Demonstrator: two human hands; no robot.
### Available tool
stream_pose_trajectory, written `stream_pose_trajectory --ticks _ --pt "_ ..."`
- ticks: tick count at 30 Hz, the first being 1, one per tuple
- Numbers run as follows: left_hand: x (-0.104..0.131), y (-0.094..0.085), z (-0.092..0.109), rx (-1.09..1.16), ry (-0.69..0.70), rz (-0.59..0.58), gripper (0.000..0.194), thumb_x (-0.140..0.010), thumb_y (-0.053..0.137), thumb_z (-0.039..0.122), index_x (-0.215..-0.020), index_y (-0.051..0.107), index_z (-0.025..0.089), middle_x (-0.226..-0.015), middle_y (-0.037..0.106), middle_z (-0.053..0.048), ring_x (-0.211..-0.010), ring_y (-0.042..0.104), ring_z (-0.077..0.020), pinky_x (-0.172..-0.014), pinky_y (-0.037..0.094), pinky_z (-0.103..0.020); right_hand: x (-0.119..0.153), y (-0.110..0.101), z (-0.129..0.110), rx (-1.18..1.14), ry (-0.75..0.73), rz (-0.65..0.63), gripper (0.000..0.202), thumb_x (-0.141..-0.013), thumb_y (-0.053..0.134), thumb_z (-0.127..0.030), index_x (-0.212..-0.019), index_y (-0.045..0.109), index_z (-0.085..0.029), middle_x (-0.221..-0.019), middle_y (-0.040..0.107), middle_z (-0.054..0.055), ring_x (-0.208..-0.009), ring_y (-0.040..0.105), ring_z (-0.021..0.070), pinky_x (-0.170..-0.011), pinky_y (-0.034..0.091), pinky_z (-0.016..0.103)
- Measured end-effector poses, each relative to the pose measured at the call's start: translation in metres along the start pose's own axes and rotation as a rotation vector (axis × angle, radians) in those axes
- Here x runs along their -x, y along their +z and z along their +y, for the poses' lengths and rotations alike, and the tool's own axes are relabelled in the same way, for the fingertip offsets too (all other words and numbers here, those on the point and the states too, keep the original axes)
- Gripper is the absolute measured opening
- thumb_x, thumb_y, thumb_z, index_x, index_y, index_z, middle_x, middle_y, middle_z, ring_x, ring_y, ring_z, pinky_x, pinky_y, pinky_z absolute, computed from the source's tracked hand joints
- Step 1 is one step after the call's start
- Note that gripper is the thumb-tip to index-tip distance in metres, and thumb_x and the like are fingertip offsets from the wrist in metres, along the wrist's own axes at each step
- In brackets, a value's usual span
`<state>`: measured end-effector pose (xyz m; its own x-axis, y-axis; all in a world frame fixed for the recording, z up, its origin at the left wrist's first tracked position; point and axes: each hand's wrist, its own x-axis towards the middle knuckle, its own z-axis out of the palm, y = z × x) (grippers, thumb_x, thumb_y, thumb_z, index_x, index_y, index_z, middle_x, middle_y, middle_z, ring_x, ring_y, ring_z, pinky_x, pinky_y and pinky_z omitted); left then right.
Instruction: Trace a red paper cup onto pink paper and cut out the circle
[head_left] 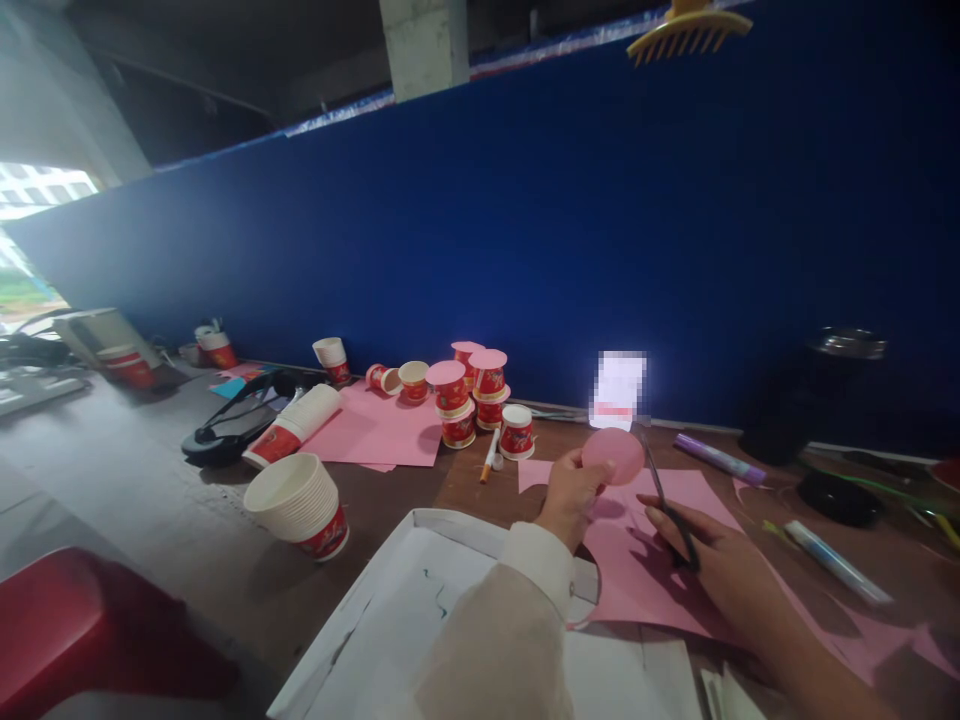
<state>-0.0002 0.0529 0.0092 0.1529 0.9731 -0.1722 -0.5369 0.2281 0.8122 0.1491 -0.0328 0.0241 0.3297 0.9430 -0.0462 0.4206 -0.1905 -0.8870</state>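
A round pink paper disc (616,455) is pinched between the thumb and fingers of my left hand (571,497). My right hand (697,550) holds dark-handled scissors (664,495), their blades pointing up just right of the disc. Under both hands lies a large pink sheet (637,580) with curved cut-outs along its edge. Left of my hands, red paper cups (452,395) stand stacked in pairs with pink discs on top. Beside them a single red cup (517,432) stands upside down.
A white box lid (390,570) lies in front. Nested cups (300,500) and a black strapped headset (225,420) are at left. A lit phone (616,388) leans on the blue partition (450,220). A purple marker (720,458) and black mouse (838,498) lie right.
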Motion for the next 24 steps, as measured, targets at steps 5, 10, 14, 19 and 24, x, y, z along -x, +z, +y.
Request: stream_pose_trajectory --ticks 5,10,14,19,24 --pt "0.0008 -0.0015 -0.0011 -0.006 0.005 -0.030 0.045 -0.051 0.093 0.033 -0.085 0.070 0.015 -0.074 0.063 -0.002 -0.067 0.054 -0.0127 -0.058 0.047 -0.025 -0.0022 -0.0012 0.0034 -0.054 -0.016 -0.033 0.058 -0.069 0.078 -0.062 -0.108 0.084 -0.020 -0.081 0.077 0.007 -0.062 0.063 0.0208 -0.059 0.053 0.034" --pt "0.0001 -0.0007 -0.0018 0.027 -0.013 -0.056 0.046 -0.050 0.092 0.029 -0.089 0.070 0.017 -0.075 0.065 -0.001 -0.067 0.057 -0.0131 -0.061 0.049 -0.026 0.0007 0.0012 0.0061 -0.103 0.009 -0.042 0.066 -0.075 0.072 -0.067 -0.119 0.080 -0.020 -0.073 0.070 0.003 -0.056 0.052 0.0150 -0.053 0.045 0.030" --pt "-0.0002 0.0001 -0.0014 0.025 -0.007 -0.036 0.045 -0.050 0.092 0.027 -0.089 0.071 0.016 -0.081 0.068 -0.003 -0.071 0.059 -0.0125 -0.064 0.047 -0.024 0.0036 0.0025 0.0058 -0.164 0.017 -0.065 0.069 -0.077 0.072 -0.067 -0.125 0.077 -0.018 -0.069 0.066 0.001 -0.057 0.051 0.0142 -0.051 0.039 0.028" --pt "0.0009 0.0007 0.0007 0.025 -0.039 -0.036 0.045 -0.048 0.093 0.028 -0.085 0.071 0.016 -0.078 0.067 -0.002 -0.070 0.057 -0.0108 -0.067 0.046 -0.024 0.0062 0.0023 0.0017 -0.233 0.047 -0.088 0.068 -0.078 0.072 -0.068 -0.124 0.076 -0.017 -0.068 0.064 0.000 -0.057 0.049 0.0144 -0.051 0.039 0.029" --pt "0.0014 0.0012 0.0019 0.014 -0.058 -0.029 0.045 -0.046 0.096 0.032 -0.079 0.069 0.016 -0.073 0.065 0.000 -0.067 0.055 -0.0099 -0.067 0.044 -0.024 0.0071 0.0018 0.0003 -0.240 0.044 -0.102 0.068 -0.078 0.072 -0.067 -0.125 0.075 -0.018 -0.069 0.064 0.000 -0.058 0.049 0.0139 -0.053 0.039 0.029"
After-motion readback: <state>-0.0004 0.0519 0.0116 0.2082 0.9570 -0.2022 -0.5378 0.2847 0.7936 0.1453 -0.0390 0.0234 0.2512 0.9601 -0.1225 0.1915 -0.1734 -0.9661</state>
